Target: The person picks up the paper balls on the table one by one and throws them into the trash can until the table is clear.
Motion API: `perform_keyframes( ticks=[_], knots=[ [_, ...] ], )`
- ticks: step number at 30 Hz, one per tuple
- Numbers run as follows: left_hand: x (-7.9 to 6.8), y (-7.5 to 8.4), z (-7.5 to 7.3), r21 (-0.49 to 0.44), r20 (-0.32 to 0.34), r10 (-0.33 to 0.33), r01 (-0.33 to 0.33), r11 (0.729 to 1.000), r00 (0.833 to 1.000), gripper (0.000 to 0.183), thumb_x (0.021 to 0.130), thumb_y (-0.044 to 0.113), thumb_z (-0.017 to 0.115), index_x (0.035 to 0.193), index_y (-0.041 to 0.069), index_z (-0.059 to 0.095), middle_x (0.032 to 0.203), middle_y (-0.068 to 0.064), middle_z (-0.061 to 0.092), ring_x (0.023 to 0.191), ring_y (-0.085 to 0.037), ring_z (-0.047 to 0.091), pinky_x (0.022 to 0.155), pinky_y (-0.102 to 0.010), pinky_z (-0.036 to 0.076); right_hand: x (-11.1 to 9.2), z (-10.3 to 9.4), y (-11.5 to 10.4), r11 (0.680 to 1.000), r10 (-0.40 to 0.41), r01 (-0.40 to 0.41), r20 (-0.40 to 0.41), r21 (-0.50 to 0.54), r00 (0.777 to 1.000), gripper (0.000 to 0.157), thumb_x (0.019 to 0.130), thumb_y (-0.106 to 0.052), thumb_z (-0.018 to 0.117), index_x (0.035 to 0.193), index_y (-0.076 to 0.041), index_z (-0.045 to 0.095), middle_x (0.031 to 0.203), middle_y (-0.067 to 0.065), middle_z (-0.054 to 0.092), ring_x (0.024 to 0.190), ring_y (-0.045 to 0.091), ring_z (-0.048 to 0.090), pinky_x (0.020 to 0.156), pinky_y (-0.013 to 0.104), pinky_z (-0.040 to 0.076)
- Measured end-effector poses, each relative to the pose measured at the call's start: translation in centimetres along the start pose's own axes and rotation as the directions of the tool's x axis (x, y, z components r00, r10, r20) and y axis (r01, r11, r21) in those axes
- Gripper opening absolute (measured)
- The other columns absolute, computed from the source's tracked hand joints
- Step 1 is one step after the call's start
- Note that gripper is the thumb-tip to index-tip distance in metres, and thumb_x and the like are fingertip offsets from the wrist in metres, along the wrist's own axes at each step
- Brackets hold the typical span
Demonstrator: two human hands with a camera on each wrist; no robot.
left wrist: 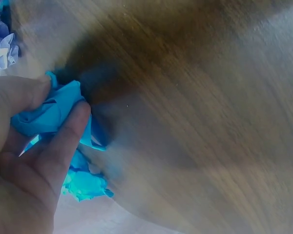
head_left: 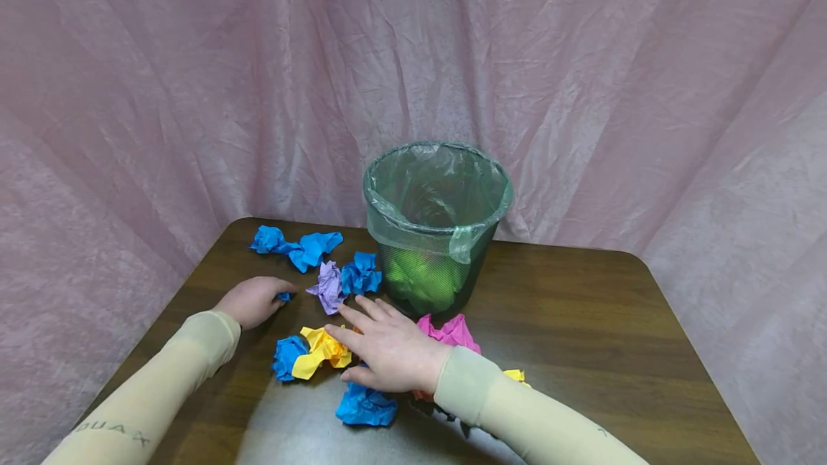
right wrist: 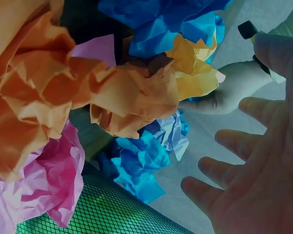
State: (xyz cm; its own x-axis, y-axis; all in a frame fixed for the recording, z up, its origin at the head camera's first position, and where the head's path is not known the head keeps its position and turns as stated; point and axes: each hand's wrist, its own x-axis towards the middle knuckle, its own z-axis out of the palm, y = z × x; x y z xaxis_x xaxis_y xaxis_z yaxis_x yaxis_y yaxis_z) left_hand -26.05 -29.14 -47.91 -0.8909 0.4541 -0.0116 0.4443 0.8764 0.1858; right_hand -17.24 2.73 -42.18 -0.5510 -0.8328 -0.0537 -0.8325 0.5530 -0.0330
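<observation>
At the table's left side my left hand (head_left: 255, 300) pinches a crumpled ball of blue paper (left wrist: 51, 112) between thumb and fingers. My right hand (head_left: 394, 346) is spread with straight fingers over the middle of the pile, holding nothing. Below its fingers lie a yellow crumpled paper (head_left: 323, 350) and a blue one (head_left: 367, 405). Orange crumpled paper (right wrist: 136, 97) shows large in the right wrist view, mostly hidden by the hand in the head view. A purple crumpled paper (head_left: 328, 287) sits just past the right fingertips, against another blue ball (head_left: 361, 275).
A mesh wastebasket (head_left: 474, 250) with a clear liner stands at the back middle, bright green paper (head_left: 423, 282) showing through its side. Pink paper (head_left: 452, 332) lies in front of it. More blue paper (head_left: 313, 250) lies at the back left of the wooden table (head_left: 581, 321). A pink curtain hangs behind.
</observation>
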Motion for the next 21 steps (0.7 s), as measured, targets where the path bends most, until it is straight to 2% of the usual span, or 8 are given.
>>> perform_keyframes(
  ticks=[10,21],
  knots=[
    [-0.31,0.5,-0.12,-0.024,-0.02,-0.01,0.01,1.0,1.0,0.026,0.089,-0.004,0.073,0.113,0.004,0.078,0.11,-0.01,0.075,0.106,-0.036,0.068,0.095,-0.056,0.053,-0.03,0.29,0.06,1.0,0.0,0.0,0.0,-0.011,1.0,0.072,0.1,-0.063,0.049,0.162,-0.031,0.032,0.169,0.002,0.024,0.154,0.031,0.02,0.123,0.048,0.02],
    [-0.44,-0.04,0.19,-0.03,-0.03,-0.017,0.016,0.999,0.999,0.027,0.09,-0.004,0.071,0.115,0.005,0.078,0.112,-0.009,0.075,0.109,-0.037,0.068,0.096,-0.056,0.052,-0.07,0.21,0.01,0.999,-0.017,0.016,-0.028,-0.029,0.999,0.073,0.1,-0.064,0.048,0.162,-0.03,0.032,0.168,0.003,0.027,0.154,0.031,0.022,0.123,0.048,0.021]
  ],
)
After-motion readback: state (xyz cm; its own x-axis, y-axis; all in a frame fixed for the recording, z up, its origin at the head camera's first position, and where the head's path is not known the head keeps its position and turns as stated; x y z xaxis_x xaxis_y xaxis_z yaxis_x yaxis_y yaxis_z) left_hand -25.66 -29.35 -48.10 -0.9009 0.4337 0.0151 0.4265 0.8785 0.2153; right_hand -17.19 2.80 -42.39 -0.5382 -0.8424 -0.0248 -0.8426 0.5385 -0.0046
